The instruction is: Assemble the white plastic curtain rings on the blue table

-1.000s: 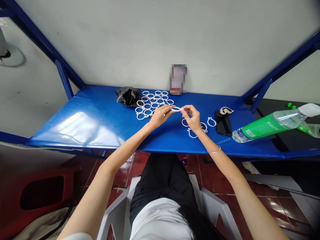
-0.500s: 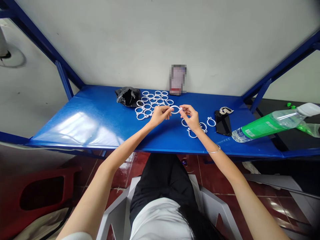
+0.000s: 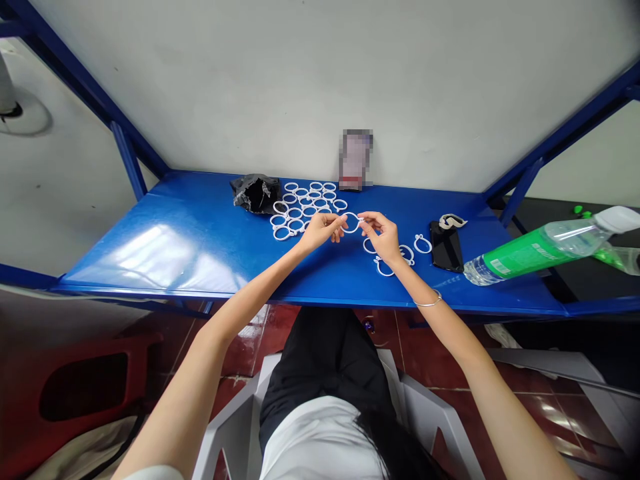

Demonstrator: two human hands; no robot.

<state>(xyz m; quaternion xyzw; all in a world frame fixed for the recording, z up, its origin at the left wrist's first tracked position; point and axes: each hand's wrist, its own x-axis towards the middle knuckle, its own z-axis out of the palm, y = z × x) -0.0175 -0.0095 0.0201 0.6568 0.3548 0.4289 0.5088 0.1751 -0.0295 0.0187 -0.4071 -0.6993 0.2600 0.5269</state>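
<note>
Both of my hands hold one white plastic ring (image 3: 351,222) just above the blue table (image 3: 190,233). My left hand (image 3: 323,231) pinches the ring's left side. My right hand (image 3: 381,235) pinches its right side, where a small tab sticks out. A cluster of several white rings (image 3: 305,205) lies flat on the table behind my left hand. A few more loose rings (image 3: 406,252) lie under and to the right of my right hand.
A crumpled black bag (image 3: 257,192) sits left of the ring cluster. A black phone (image 3: 447,246) and a small roll of tape (image 3: 452,221) lie at the right. A green-labelled water bottle (image 3: 540,248) lies on its side at the table's right end. A blurred card (image 3: 356,159) leans on the wall.
The ring in my hands has turned from edge-on to face-up, and both hands have sunk slightly toward the table. Everything on the table stays put.
</note>
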